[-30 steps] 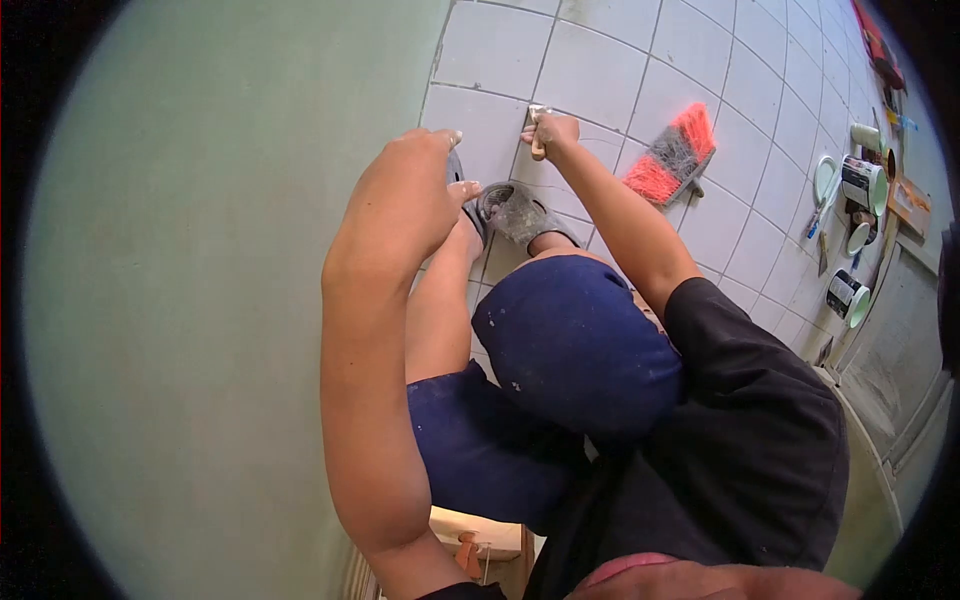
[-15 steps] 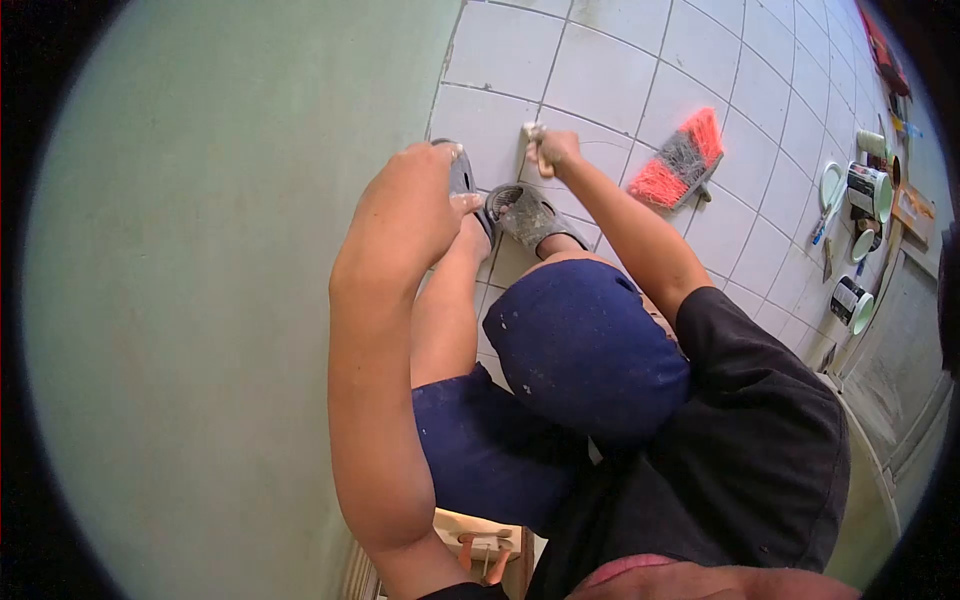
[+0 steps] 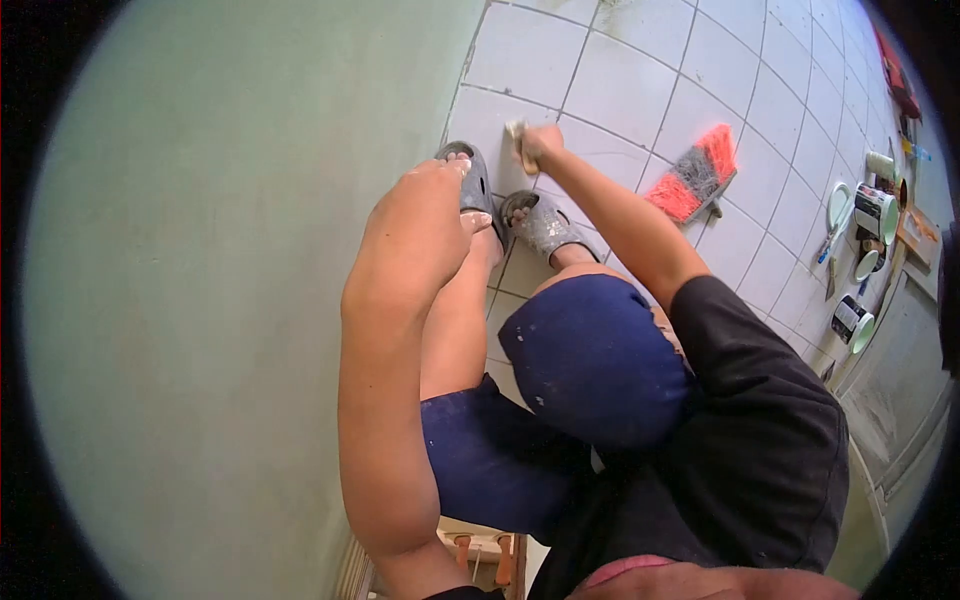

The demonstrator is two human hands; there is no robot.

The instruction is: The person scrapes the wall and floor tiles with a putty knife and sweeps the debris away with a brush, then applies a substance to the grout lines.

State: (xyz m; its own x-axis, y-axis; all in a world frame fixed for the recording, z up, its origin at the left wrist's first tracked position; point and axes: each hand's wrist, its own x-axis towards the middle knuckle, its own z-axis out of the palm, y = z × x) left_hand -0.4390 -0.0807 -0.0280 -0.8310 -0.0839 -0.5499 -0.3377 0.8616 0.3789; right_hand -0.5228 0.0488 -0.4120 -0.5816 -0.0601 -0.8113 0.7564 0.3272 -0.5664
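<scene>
My right hand [image 3: 541,146] is closed around a small paintbrush [image 3: 518,143] with a pale head and a light wooden handle, low over the white floor tiles [image 3: 530,55] just beyond my right clog. My left hand [image 3: 440,190] hangs beside the green wall [image 3: 200,250], over my left grey clog [image 3: 482,185]. Its thumb and fingertips are apart and carry white smears. I see nothing held in it, though its palm is turned away. My right clog [image 3: 545,222] is spattered with white.
A broom head with pink and grey bristles [image 3: 692,178] lies on the tiles to the right. Farther right stand open paint cans [image 3: 875,214], a round white lid [image 3: 838,205] and some tools. Orange-handled tools [image 3: 503,560] lie behind me, below my left arm.
My right hand has moved left across the tile toward the wall with the paintbrush. The whole view has shifted slightly. My left hand stays near the left clog.
</scene>
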